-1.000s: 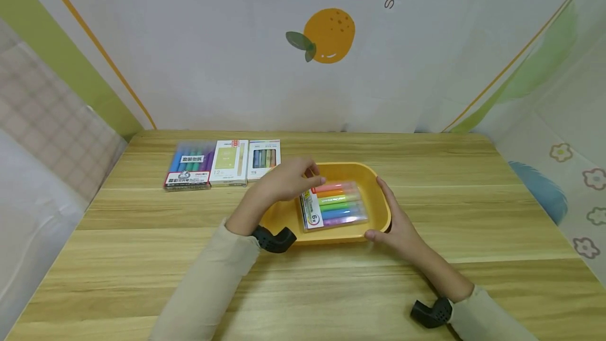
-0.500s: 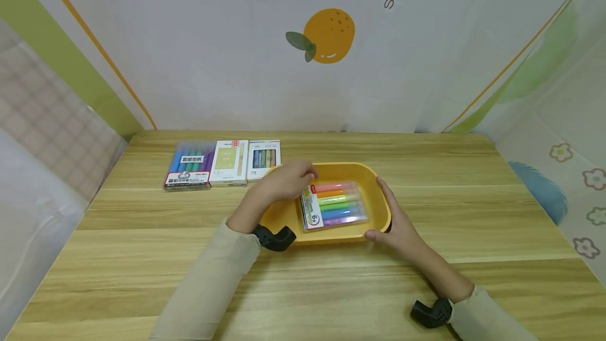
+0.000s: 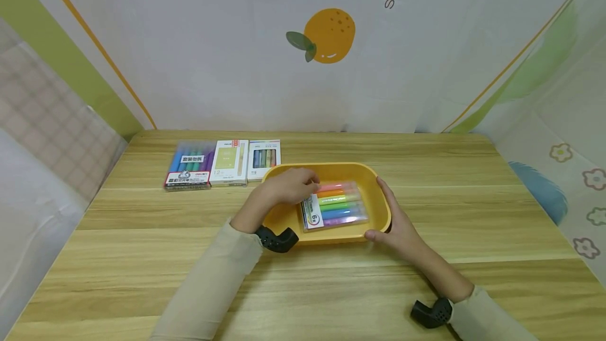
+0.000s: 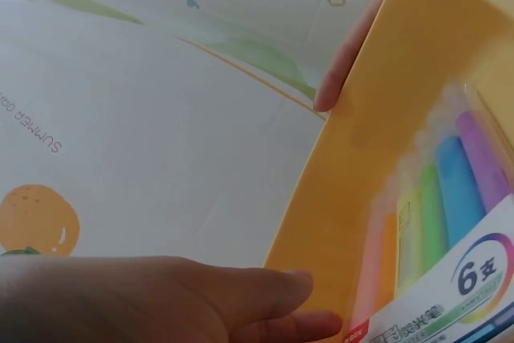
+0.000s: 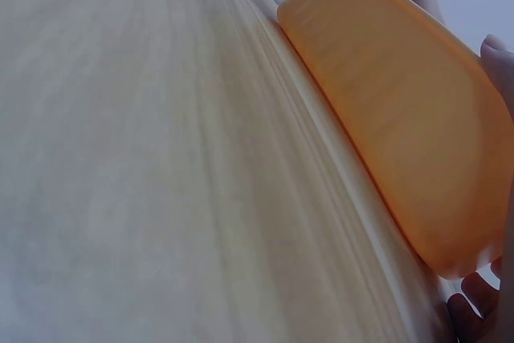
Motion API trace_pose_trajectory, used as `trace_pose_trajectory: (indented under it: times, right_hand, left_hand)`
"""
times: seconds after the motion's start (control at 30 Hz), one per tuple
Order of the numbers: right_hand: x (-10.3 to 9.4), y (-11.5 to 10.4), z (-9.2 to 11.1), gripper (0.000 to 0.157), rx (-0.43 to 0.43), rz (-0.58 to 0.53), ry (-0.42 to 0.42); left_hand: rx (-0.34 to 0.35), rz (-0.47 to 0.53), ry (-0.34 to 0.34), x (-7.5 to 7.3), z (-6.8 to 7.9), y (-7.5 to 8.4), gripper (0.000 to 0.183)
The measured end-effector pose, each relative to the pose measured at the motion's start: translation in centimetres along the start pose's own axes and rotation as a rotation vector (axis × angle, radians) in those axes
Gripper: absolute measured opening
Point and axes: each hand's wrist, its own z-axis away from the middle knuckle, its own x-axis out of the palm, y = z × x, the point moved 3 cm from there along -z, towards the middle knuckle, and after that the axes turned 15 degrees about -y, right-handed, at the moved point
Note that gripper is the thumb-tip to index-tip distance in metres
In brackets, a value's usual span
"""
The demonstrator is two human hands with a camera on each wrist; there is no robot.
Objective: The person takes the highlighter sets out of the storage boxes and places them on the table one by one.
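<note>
A clear pack of highlighters (image 3: 341, 207) in several colours lies in a yellow plastic tray (image 3: 284, 221), in the middle of the wooden table. My left hand (image 3: 293, 186) reaches over the tray's left side, fingertips right at the pack's upper left corner. In the left wrist view, its thumb (image 4: 281, 291) and a finger extend beside the pack's white label. My right hand (image 3: 397, 225) holds the tray's right end, thumb at the front rim and fingers round the far side. The right wrist view has the tray's outer wall (image 5: 401, 110) with curled fingers (image 5: 474, 311) at its corner.
Left of the tray, at the back, lie a clear pack of coloured pens (image 3: 189, 164), a white and green box (image 3: 229, 162) and a white box with a window showing coloured sticks (image 3: 264, 159). A white printed cloth (image 3: 213, 67) hangs behind the table (image 3: 331, 293).
My left hand has lowered slightly and shifted a little to the right, its fingertips now at the highlighter pack. My right hand and the tray have stayed in place.
</note>
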Motion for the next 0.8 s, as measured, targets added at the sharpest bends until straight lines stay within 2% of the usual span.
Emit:
trace_pose_trajectory:
  times: [0.3, 0.8]
  right_hand:
    - [-0.05, 0.02, -0.03, 0.114, -0.006, -0.002, 0.001]
    - [-0.04, 0.18, -0.01, 0.114, -0.010, 0.002, -0.001]
  left_hand:
    - [-0.015, -0.022, -0.034, 0.08, -0.04, -0.08, 0.034]
    - [-0.019, -0.050, -0.051, 0.53, -0.47, 0.00, 0.031]
